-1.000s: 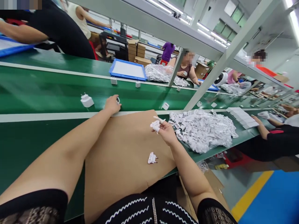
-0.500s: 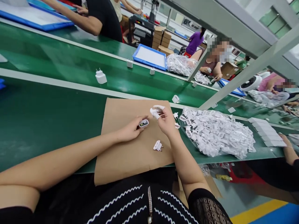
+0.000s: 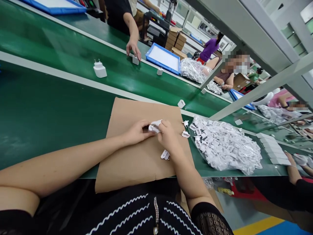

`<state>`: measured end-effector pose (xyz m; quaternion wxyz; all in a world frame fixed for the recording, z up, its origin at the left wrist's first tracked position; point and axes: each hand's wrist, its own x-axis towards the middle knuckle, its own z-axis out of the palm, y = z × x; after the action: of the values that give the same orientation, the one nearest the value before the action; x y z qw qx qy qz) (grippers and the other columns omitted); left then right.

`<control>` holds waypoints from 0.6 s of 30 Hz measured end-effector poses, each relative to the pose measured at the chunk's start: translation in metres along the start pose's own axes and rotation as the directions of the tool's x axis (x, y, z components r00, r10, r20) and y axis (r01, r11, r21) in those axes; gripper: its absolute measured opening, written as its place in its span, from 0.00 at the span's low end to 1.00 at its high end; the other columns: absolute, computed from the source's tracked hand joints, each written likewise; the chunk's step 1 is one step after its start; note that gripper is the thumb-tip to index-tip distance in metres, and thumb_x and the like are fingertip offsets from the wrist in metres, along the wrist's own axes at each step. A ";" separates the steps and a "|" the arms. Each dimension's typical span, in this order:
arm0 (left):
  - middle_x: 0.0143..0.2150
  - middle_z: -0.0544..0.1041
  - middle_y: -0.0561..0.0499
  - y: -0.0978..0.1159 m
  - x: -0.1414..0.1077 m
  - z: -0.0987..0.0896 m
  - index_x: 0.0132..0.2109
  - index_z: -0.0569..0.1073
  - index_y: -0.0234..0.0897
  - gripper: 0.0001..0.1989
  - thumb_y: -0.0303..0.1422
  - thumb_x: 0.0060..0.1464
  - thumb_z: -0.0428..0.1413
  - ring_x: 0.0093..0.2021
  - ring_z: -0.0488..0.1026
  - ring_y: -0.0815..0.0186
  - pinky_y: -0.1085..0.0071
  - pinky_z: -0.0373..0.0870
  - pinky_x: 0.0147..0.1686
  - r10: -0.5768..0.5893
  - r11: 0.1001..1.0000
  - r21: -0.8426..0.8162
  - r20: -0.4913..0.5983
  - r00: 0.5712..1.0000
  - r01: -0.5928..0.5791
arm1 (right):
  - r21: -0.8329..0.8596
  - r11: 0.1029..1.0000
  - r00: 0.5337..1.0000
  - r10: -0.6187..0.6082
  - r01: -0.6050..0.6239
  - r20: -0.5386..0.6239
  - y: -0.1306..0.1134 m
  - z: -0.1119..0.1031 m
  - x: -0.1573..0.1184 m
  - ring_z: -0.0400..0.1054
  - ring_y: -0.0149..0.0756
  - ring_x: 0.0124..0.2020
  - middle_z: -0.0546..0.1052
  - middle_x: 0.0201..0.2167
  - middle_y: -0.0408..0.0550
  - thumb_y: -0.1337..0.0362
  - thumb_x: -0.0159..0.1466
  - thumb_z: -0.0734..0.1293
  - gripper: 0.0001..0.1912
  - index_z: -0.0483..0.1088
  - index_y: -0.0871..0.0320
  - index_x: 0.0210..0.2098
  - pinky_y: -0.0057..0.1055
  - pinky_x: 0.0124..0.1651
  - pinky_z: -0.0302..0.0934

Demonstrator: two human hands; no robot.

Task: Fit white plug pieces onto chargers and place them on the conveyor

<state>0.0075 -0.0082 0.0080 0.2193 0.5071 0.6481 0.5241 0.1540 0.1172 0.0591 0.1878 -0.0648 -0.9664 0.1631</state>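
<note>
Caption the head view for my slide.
Left hand and right hand meet at a white piece over brown cardboard, beside bagged plug parts.

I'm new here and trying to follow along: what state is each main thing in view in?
Left hand: closed around the white housing
Right hand: fingers bent at the housing, exact grip unclear
White housing: held, partly hidden
Cardboard sheet: lying flat
Loose plug piece: on the sheet, prongs bare
Clear bag: full of white parts
Leftmost white charger: upright, prongs up

Wht plug (image 3: 165,155), brn cardbd (image 3: 129,163).
</note>
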 end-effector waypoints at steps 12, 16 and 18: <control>0.40 0.80 0.47 0.002 -0.003 0.002 0.41 0.80 0.38 0.17 0.48 0.55 0.64 0.43 0.76 0.55 0.60 0.72 0.45 -0.025 0.999 -0.028 -0.025 0.999 0.024 | -0.113 0.978 0.977 0.185 -0.173 0.109 -0.019 -0.007 0.010 0.65 0.42 0.42 0.73 0.37 0.50 0.82 0.56 0.60 0.18 0.74 0.57 0.37 0.34 0.43 0.60; 0.40 0.79 0.47 -0.002 -0.005 0.004 0.41 0.80 0.38 0.16 0.47 0.56 0.62 0.42 0.76 0.54 0.59 0.72 0.45 -0.013 1.000 0.007 -0.034 0.999 0.013 | -0.202 0.950 0.956 0.265 -0.238 0.123 -0.029 -0.010 0.012 0.67 0.42 0.42 0.74 0.38 0.50 0.78 0.60 0.62 0.16 0.76 0.56 0.39 0.33 0.39 0.57; 0.40 0.79 0.46 -0.005 -0.005 0.006 0.41 0.80 0.38 0.16 0.47 0.56 0.62 0.43 0.77 0.54 0.58 0.72 0.46 -0.005 1.000 0.018 -0.031 1.000 0.006 | -0.248 0.934 0.948 0.293 -0.256 0.126 -0.034 -0.012 0.013 0.68 0.41 0.41 0.75 0.39 0.49 0.76 0.62 0.63 0.15 0.76 0.55 0.41 0.32 0.38 0.56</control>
<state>0.0123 -0.0100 0.0002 0.2063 0.4991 0.6575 0.5254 0.1445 0.0914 0.0855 0.0755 -0.2071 -0.9721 0.0801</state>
